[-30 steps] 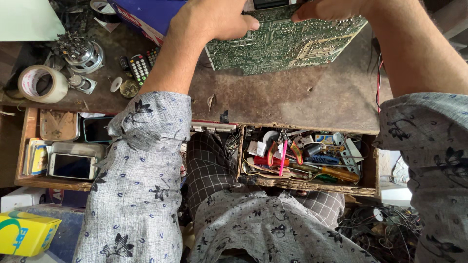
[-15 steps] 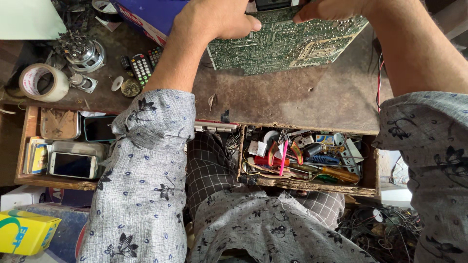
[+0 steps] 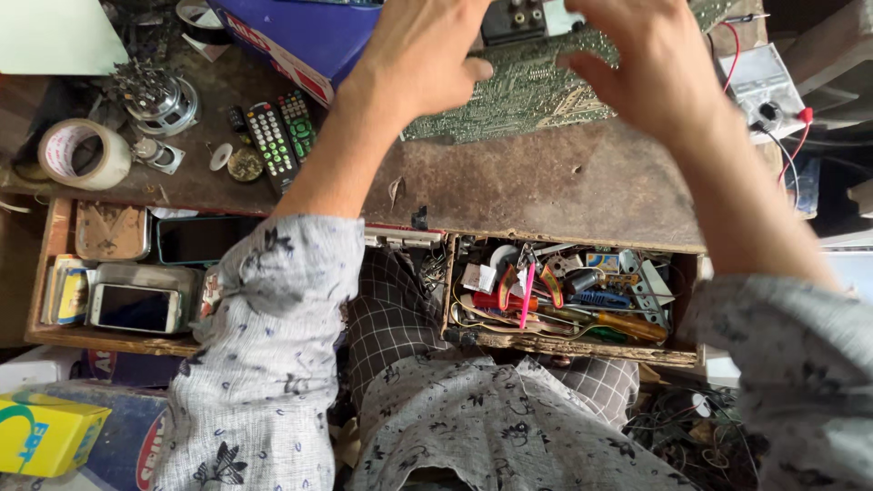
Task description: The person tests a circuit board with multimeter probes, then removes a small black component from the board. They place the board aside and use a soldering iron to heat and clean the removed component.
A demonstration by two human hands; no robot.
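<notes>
A green circuit board (image 3: 532, 95) lies on the brown worktop (image 3: 546, 182) at the top centre, with a black component (image 3: 514, 18) at its far edge. My left hand (image 3: 427, 55) is curled over the board's left part, thumb pressed on it, fingertips hidden. Over the board's right part, my right hand (image 3: 646, 73) hovers with fingers spread and the thumb pointing left. Both forearms come from grey patterned sleeves.
An open drawer (image 3: 573, 345) below the worktop holds several tools and screwdrivers. A left drawer (image 3: 55, 336) holds a phone (image 3: 136, 307) and small boxes. Two remotes (image 3: 282, 132), a tape roll (image 3: 82, 153), a metal part (image 3: 159, 95), a blue box (image 3: 309, 36) and a multimeter (image 3: 759, 91) sit around.
Both hands have moved from the board's far edge toward me, over its surface. The right hand's fingers have spread. The view has shifted slightly.
</notes>
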